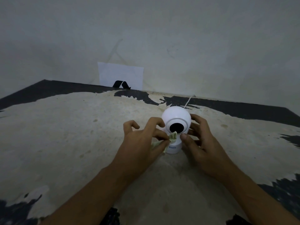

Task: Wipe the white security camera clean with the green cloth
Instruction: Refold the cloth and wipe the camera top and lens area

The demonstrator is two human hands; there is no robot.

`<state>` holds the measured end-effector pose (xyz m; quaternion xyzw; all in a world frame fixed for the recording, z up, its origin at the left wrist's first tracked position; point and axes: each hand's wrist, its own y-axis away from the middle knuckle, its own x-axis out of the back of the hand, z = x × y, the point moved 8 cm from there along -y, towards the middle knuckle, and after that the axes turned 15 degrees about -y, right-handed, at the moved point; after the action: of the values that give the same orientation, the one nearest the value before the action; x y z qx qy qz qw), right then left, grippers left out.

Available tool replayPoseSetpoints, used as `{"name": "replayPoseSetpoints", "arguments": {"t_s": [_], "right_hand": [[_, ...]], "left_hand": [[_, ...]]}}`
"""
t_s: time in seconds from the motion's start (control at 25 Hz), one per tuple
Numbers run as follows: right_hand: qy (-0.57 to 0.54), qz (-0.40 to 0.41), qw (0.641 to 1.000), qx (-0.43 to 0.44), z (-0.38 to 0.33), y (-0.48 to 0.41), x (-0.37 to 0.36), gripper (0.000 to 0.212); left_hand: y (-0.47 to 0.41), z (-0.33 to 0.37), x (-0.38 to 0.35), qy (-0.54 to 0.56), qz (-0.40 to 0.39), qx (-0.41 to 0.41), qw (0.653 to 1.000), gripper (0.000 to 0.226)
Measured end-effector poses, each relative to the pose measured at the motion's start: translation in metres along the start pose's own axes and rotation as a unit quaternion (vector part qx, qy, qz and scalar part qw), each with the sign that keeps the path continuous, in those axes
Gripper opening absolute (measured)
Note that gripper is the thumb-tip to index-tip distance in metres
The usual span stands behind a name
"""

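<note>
Support surface: a worn tabletop (pixel 68 137), its dark coating peeled away over most of the middle to a pale, stained layer, dark remaining along the far edge and corners. The white security camera (pixel 176 117) stands upright on it, right of centre, near the far edge.
</note>
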<state>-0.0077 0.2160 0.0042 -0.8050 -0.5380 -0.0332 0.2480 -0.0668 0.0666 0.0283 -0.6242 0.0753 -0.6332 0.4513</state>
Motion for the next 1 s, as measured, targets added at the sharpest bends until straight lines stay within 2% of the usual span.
{"name": "replayPoseSetpoints", "arguments": {"t_s": [0.12,0.24,0.28,0.36,0.6,0.68,0.76,0.84,1.0], "right_hand": [[0.002,-0.003,1.0,0.001,-0.001,0.0,-0.002,0.052],[0.0,-0.005,1.0,0.003,-0.003,0.0,-0.002,0.053],[0.002,-0.004,1.0,0.002,-0.002,0.0,-0.002,0.053],[0.002,-0.002,1.0,-0.002,-0.002,0.0,-0.002,0.052],[-0.007,-0.002,1.0,-0.005,-0.001,-0.001,-0.002,0.054],[-0.007,-0.006,1.0,-0.002,-0.001,-0.001,-0.002,0.056],[-0.007,-0.006,1.0,-0.003,-0.001,-0.001,-0.002,0.053],[-0.01,-0.009,1.0,-0.002,-0.001,-0.001,-0.003,0.052],[-0.015,-0.01,1.0,-0.006,0.0,0.0,-0.003,0.051]], "left_hand": [[-0.003,0.0,0.02,0.02,0.101,0.022,0.994,0.024],[-0.004,-0.016,0.034,0.13,0.174,0.105,0.97,0.049],[-0.005,-0.015,0.034,0.126,0.175,0.104,0.971,0.047],[-0.006,-0.009,0.03,0.054,0.157,0.076,0.983,0.024],[-0.005,0.011,0.011,-0.058,0.063,-0.03,0.996,0.031],[-0.004,0.009,0.008,-0.066,0.058,-0.033,0.996,0.031],[-0.004,0.0,0.012,-0.034,0.082,-0.007,0.996,0.032],[-0.003,-0.015,0.018,0.049,0.099,0.056,0.992,0.032],[-0.001,-0.045,0.019,0.199,0.121,0.178,0.956,0.043]]}}
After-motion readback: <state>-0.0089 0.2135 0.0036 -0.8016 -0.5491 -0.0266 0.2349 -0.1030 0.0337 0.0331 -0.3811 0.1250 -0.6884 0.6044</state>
